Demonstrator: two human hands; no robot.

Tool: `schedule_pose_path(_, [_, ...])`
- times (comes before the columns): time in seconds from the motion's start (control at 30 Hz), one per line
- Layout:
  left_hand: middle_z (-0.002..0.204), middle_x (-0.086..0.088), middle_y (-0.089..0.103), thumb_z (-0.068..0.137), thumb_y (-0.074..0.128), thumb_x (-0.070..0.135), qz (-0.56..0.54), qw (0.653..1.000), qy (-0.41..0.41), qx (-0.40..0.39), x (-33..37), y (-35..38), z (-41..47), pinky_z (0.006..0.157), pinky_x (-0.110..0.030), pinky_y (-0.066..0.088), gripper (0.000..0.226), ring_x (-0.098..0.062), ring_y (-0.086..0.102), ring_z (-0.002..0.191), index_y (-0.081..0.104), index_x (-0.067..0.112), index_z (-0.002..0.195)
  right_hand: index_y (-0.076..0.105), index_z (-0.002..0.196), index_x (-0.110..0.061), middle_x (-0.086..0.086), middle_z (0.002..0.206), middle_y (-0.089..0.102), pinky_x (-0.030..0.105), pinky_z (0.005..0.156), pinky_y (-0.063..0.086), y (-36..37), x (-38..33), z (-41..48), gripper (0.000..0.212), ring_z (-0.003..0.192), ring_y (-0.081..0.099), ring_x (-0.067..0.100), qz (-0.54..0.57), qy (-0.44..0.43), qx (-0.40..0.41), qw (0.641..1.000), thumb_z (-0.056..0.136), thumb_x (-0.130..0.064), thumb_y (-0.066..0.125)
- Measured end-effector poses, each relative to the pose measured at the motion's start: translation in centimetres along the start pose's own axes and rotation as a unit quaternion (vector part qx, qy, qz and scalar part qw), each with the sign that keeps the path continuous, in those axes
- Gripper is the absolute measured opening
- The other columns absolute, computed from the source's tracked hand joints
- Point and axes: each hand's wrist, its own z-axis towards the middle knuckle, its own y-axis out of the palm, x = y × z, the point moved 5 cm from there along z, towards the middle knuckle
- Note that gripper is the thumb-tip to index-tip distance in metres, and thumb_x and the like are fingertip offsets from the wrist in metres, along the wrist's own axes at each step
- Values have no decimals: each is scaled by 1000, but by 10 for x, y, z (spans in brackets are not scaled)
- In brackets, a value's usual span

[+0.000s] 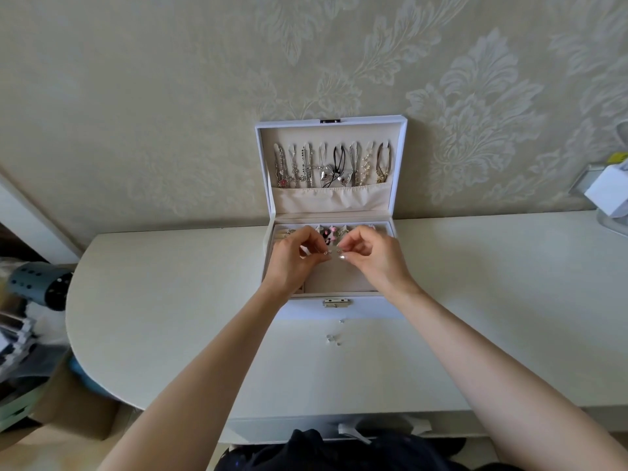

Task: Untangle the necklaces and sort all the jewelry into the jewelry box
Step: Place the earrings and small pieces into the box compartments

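Over the jewelry box (370, 310), left hand (295, 258) and right hand (375, 258) pinch small silver pieces (329, 252) between them; fingers curled.

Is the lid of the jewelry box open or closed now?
Open. The lid stands upright against the wall, and the necklaces hanging inside it show.
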Motion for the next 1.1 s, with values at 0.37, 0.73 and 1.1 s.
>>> schedule_pose_path(0.37, [72,7,64,68,75,-1,-15,1000,8,-2,5,-2,-3,64,-13,39,34,-7,57,71,52,23,76,63,85,-12,-1,72,59,8,63,41,0,-10,-5,30,64,51,0,-42,-64,3,997,70,14,66])
schedule_pose_path(0.73, [69,9,60,79,69,5,15,991,-94,98,-13,-17,2,59,-10,38,13,-3,53,65,61,15,82,68,68,-13,-11,65,61,27,73,49,-6,19,17,19,61,54,3,-52,58,30,997,67,3,78])
schedule_pose_path(1.1, [68,13,60,81,68,8,98,988,-91,75,-17,-21,0,58,-1,35,8,4,53,63,67,15,86,74,78,-9,-7,74,63,16,59,37,-1,31,32,8,61,50,-1,-142,43,22,989,72,-12,79])
